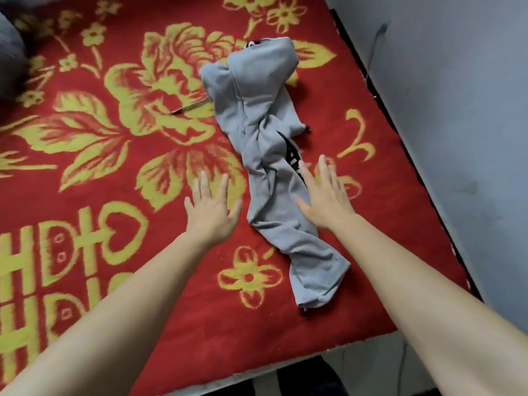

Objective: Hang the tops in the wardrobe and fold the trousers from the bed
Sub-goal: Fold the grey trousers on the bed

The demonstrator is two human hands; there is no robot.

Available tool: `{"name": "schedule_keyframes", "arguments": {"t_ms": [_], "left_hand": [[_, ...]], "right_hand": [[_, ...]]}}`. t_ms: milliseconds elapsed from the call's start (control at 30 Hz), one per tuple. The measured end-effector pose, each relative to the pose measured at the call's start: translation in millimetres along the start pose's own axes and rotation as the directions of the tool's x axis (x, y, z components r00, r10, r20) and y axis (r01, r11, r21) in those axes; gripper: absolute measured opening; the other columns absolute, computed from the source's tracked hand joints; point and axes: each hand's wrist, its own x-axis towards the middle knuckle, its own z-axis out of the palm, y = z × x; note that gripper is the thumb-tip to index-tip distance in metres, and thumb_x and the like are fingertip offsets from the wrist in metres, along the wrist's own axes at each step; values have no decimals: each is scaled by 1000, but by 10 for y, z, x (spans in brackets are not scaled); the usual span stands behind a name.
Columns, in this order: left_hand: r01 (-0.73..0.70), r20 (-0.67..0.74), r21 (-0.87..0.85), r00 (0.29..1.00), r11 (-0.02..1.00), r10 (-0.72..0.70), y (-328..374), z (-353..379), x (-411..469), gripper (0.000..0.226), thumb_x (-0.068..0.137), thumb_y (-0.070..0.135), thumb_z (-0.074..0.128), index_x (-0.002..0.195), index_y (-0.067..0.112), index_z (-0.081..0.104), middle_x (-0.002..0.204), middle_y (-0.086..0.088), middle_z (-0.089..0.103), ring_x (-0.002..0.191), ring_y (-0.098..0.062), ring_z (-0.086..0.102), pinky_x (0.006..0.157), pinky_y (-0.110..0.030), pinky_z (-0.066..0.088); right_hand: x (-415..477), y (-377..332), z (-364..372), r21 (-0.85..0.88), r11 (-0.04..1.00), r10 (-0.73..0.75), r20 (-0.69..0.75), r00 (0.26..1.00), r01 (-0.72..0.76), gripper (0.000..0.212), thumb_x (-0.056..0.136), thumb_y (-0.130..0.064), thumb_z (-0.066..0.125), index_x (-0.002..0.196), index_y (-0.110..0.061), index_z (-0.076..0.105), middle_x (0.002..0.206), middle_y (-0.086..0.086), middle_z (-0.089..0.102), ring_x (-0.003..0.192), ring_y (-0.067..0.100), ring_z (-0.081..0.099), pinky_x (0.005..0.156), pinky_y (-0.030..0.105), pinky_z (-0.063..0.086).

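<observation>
Smoothing comes before folding, and the grey trousers [265, 155] clearly need it: they lie in a long twisted rope down the right half of the bed, on the red and yellow blanket [114, 172], with the broader waist end bunched up at the far side and the leg ends trailing toward the person near the bed's front edge. A black printed panel shows through a fold about midway along.

Both hands are empty, fingers spread flat and gripping nothing. The left hand [213, 208] hovers over or rests on bare blanket just beside the cloth, not touching it as far as can be seen. The right hand [325, 198] lies with its thumb side on the trousers' right edge, palm down.

To do this step well, the person would probably undo the twist first instead of pressing it flat, since creases pressed into a twist stay in the fold. Pinching the two leg hems and drawing them apart, then lining one leg over the other along the seam, should give a clean rectangle. Sweeping the palms outward from the middle would push the air and wrinkles off. The fuzzy blanket may drag the fabric, so lifting and relaying is likely better than sliding. The wall [457, 110] runs close on the right, leaving more room to spread toward the left.
</observation>
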Motion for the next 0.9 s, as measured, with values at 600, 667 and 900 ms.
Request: {"name": "schedule_keyframes", "arguments": {"t_ms": [600, 667, 900], "left_hand": [[-202, -243, 94, 945, 975, 219, 118, 731, 2475, 51, 92, 21, 45, 142, 28, 40, 143, -12, 45, 133, -34, 40, 99, -57, 38], [-221, -321, 96, 916, 971, 240, 88, 769, 2308, 36, 89, 12, 46, 124, 16, 52, 126, -17, 57, 117, -39, 52, 89, -49, 43], [-343, -269, -2, 905, 939, 330, -353, 905, 1328, 26, 72, 20, 64, 96, 12, 63, 95, -17, 63, 92, -41, 57, 69, -39, 41]], "right_hand": [[2185, 16, 690, -120, 987, -122, -174, 977, 102, 57, 92, -22, 50, 147, -17, 36, 152, 22, 30, 143, 42, 20, 113, 45, 25], [2088, -54, 760, -83, 993, -102, -259, 961, 83, 39, 90, -13, 49, 129, -11, 51, 135, 22, 44, 128, 40, 37, 102, 44, 35], [1060, -374, 1040, -111, 990, -110, -220, 969, 87, 42, 76, -39, 41, 105, -14, 58, 106, 19, 57, 103, 40, 50, 83, 47, 43]]}}
